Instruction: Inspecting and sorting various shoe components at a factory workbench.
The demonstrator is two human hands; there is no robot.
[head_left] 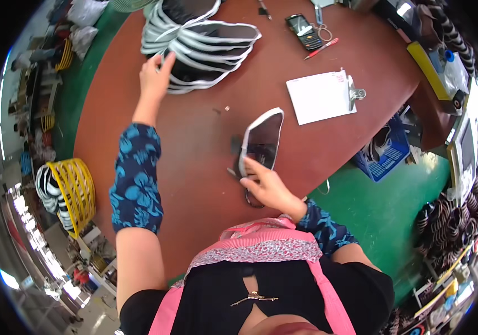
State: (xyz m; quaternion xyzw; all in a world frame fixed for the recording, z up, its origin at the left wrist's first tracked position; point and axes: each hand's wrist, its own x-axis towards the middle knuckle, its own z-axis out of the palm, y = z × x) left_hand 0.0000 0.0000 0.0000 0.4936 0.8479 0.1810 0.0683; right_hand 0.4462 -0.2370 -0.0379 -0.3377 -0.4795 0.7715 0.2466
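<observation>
**Right hand on the lone piece, left hand way over at the stack**

So I was on the remote end with only the head view to go on. The single black piece with white trim [264,138] lay on the brown table [194,145], just beyond the right hand [272,188]. Its long axis ran away from the wearer, with the far tip leaning to the right, and the right hand was at the near end, fingertips against the left edge. Thumb and forefinger looked parted from my seat, but I couldn't tell whether the piece was actually pinched.

The left hand [156,78] was farther out and well to the left, at the near-left side of the stack [216,49] of similar trimmed pieces. Thumb and forefinger pointed up there with a bit of space between them; whether they'd caught an edge, I couldn't say. The stack fanned out crosswise, mostly to the right of that hand, so the lone piece was clearly the right hand's neighbour, with bare tabletop between it and the left.

Off to the right I had a clipboard [321,97] with paper on it, and beyond that a black handheld device [305,34] beside a red pen [321,49].
</observation>
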